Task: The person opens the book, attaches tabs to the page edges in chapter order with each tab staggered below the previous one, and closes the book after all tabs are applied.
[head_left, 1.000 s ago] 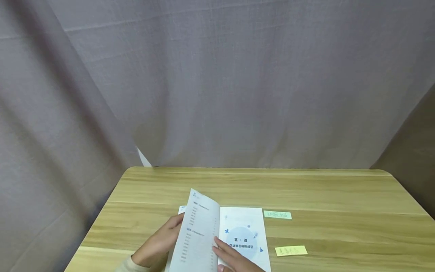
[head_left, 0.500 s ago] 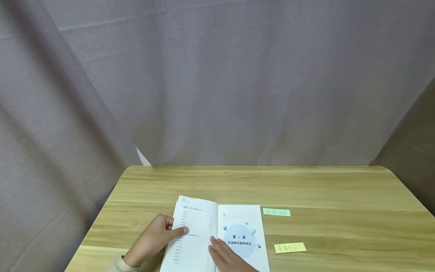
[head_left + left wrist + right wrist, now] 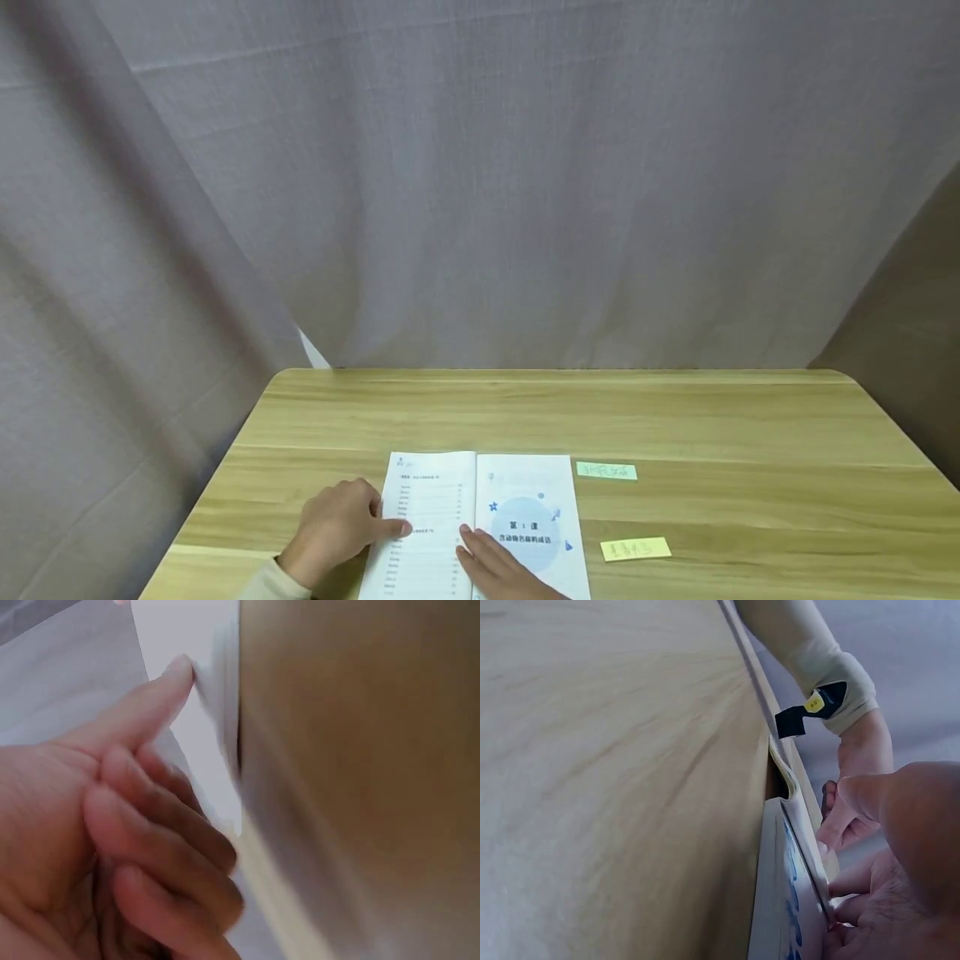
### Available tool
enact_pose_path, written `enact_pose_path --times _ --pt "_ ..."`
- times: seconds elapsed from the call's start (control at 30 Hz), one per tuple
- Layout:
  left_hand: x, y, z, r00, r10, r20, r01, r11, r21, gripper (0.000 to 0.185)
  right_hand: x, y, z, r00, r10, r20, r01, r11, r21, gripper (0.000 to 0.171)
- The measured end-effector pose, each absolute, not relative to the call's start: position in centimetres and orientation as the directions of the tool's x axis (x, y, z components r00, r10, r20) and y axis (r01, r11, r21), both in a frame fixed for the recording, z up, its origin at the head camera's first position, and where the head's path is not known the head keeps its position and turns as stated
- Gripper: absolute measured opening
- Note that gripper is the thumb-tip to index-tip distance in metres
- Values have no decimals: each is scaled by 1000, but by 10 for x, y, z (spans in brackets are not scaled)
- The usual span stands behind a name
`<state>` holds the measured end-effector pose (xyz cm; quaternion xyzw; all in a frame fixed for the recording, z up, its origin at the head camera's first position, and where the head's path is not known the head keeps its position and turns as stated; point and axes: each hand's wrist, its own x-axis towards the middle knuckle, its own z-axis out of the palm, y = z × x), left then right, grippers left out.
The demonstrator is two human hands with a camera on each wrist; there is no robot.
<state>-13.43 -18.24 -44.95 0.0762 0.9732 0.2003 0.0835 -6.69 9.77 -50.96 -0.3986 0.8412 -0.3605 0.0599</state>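
Note:
An open white book [image 3: 480, 508] lies flat on the wooden table [image 3: 675, 417] near its front edge. Its left page is a printed list and its right page shows a blue round design. My left hand [image 3: 337, 527] rests on the left page's outer edge, one straight digit pressing the paper [image 3: 176, 671] and the other fingers [image 3: 165, 847] loosely curled. My right hand [image 3: 495, 567] lies flat on the right page beside the spine. The right wrist view shows the book's edge [image 3: 791, 900] and my left hand [image 3: 859, 780] in its beige sleeve [image 3: 817, 664].
A green sticky note [image 3: 606, 471] lies just right of the book's top corner. A yellow one [image 3: 634, 548] lies nearer the front. Grey curtain [image 3: 480, 183] hangs behind and to both sides of the table.
The left page stood raised a second ago and now lies flat. My left hand came down with it onto the paper. The right hand stayed by the spine.

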Motion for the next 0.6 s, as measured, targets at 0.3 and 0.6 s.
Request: enact_pose_path --times 0.3,0.6 --pt "-137 -169 -437 -914 392 -103 301 826 477 38 -76 107 -506 -637 -763 108 -565 367 -739 74" --pt "-136 -151 -431 -790 595 -146 479 749 458 92 -86 113 -505 -650 -754 92 -431 266 -862 68"
